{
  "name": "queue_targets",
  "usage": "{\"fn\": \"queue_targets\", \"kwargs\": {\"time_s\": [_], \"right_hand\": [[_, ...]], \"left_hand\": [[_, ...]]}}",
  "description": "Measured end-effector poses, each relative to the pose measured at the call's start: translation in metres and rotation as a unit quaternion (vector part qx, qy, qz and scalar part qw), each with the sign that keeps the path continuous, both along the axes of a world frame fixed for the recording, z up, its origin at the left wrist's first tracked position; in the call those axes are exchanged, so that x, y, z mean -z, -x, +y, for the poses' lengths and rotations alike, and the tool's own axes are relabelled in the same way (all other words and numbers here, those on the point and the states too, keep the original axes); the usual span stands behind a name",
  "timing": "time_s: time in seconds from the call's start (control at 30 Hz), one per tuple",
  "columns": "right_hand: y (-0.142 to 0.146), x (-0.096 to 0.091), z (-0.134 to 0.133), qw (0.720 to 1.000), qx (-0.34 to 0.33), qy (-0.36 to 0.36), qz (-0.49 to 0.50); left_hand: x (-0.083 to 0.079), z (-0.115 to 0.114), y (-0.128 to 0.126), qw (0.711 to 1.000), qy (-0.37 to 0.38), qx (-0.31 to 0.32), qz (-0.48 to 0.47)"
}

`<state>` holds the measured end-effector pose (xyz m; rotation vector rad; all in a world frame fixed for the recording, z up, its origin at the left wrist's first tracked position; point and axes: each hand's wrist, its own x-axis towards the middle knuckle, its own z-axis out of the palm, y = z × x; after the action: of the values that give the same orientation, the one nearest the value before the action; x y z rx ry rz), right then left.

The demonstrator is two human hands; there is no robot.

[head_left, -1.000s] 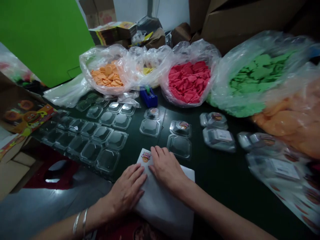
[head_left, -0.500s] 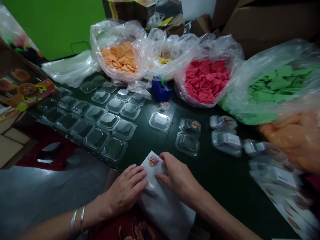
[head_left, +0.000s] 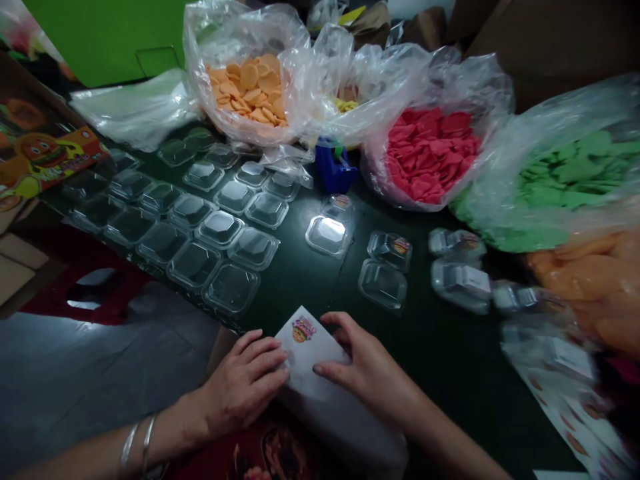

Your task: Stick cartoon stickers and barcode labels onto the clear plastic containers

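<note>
A white sheet [head_left: 325, 407] lies at the table's near edge, with one burger sticker [head_left: 303, 329] at its far corner. My left hand [head_left: 245, 383] rests on the sheet's left edge, its fingers stretched out and lying flat. Over the right side is my right hand [head_left: 365, 360], thumb on the sheet and index finger near the right edge, with a gap between them. Nothing shows pinched in that gap. Beyond my hands stand rows of clear plastic containers [head_left: 193, 265], and a few clear packs with burger stickers [head_left: 390, 250] sit to the right.
Open plastic bags hold orange discs [head_left: 255, 87], red pieces [head_left: 433, 153] and green pieces [head_left: 575, 167] along the back. A blue tape dispenser [head_left: 334, 167] stands before them. A printed box [head_left: 47, 150] is at left; sheets of stickers [head_left: 575, 413] lie at right.
My right thumb and index finger are farther apart. The view has shifted a little, and the white sheet remains under both hands.
</note>
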<state>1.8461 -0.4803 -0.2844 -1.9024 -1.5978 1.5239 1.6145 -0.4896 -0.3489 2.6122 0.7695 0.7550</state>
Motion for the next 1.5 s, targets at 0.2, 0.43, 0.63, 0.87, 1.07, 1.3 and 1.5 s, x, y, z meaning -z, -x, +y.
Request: {"fn": "queue_targets", "kwargs": {"time_s": [0.2, 0.43, 0.63, 0.87, 1.07, 1.3, 1.5], "right_hand": [[-0.007, -0.009, 0.014, 0.985, -0.009, 0.084, 0.152], [0.002, -0.018, 0.012, 0.988, -0.091, -0.007, 0.128], [0.006, -0.017, 0.010, 0.990, -0.109, -0.051, 0.073], [0.000, -0.015, -0.001, 0.989, -0.045, -0.007, 0.143], [0.013, -0.021, -0.020, 0.983, -0.034, -0.026, 0.177], [0.074, -0.027, -0.012, 0.969, -0.117, -0.097, 0.197], [0.162, 0.002, 0.007, 0.947, -0.161, -0.056, 0.272]], "left_hand": [[-0.026, 0.015, -0.022, 0.992, 0.098, -0.046, -0.058], [-0.025, 0.035, -0.053, 0.972, 0.161, -0.113, -0.128], [-0.027, 0.039, -0.054, 0.981, 0.127, -0.110, -0.098], [-0.040, 0.041, -0.053, 0.950, 0.236, -0.161, -0.126], [-0.049, 0.024, -0.034, 0.954, 0.247, -0.122, -0.122], [-0.042, -0.001, 0.014, 0.980, 0.014, -0.172, -0.099], [-0.038, -0.011, 0.092, 0.935, 0.009, -0.348, -0.076]]}}
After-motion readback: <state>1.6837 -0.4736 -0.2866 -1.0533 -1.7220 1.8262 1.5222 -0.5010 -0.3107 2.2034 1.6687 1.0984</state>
